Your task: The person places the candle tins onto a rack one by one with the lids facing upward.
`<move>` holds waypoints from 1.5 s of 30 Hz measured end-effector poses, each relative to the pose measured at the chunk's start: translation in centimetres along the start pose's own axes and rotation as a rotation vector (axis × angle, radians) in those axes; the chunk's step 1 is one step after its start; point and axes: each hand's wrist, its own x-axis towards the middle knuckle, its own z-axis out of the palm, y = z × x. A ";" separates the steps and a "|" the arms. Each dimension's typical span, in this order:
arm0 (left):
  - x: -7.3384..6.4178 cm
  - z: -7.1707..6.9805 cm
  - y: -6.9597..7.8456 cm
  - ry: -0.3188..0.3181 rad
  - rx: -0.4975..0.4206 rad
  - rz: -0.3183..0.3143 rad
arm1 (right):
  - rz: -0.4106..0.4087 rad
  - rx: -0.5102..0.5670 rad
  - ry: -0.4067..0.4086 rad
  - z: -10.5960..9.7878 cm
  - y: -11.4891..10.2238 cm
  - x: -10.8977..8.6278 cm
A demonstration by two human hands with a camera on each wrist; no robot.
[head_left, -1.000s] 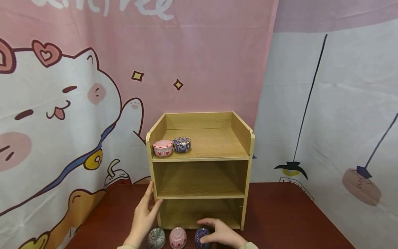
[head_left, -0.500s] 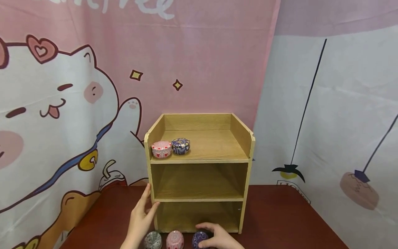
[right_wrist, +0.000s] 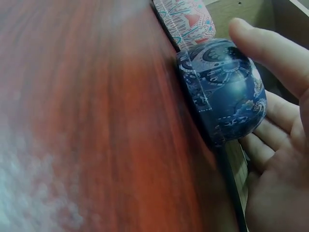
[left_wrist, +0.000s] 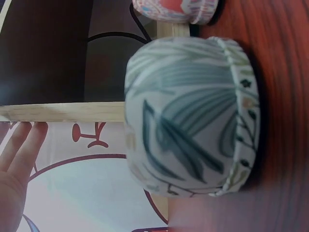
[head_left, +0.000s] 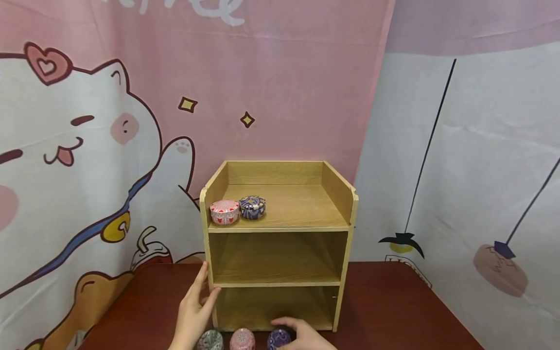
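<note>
My left hand (head_left: pixel 191 312) rests against the left side panel of a small wooden shelf (head_left: pixel 280 283), fingers extended along it and thumb near the front edge. In the left wrist view, a round tin with grey-green leaves (left_wrist: pixel 188 121) stands large in front of that hand's fingers (left_wrist: pixel 26 147). My right hand (head_left: pixel 306 338) curls round a dark blue patterned tin (right_wrist: pixel 224 92) standing on the table, thumb on one side and fingers on the other. A pink patterned tin (head_left: pixel 242 339) stands between the green and blue ones, in a row before the shelf.
On the top board, at the left, a pink tin with red hearts (head_left: pixel 224 213) sits beside a blue and gold tin (head_left: pixel 252 208). The shelf stands on a dark red table (head_left: pixel 385 301), with a printed cloth (head_left: pixel 284 97) hanging behind.
The head view has shifted, so shelf, tins and hands appear slightly lower and further left. Both hands keep their places, the left at the shelf side and the right around the blue tin.
</note>
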 end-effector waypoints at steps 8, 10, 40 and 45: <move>0.0 -0.2 0.2 0.017 -0.017 0.005 | 0.007 -0.081 -0.065 -0.2 -0.7 0.2; 0.0 -0.1 0.2 0.015 -0.024 0.005 | 0.019 -0.081 -0.087 -0.3 -0.9 0.2; -0.2 0.0 -0.1 0.035 -0.083 0.024 | -0.061 -0.196 -0.150 -0.6 -0.6 0.1; 0.0 0.0 -0.2 0.042 -0.083 0.037 | -0.076 -0.201 -0.142 -0.7 -0.6 0.2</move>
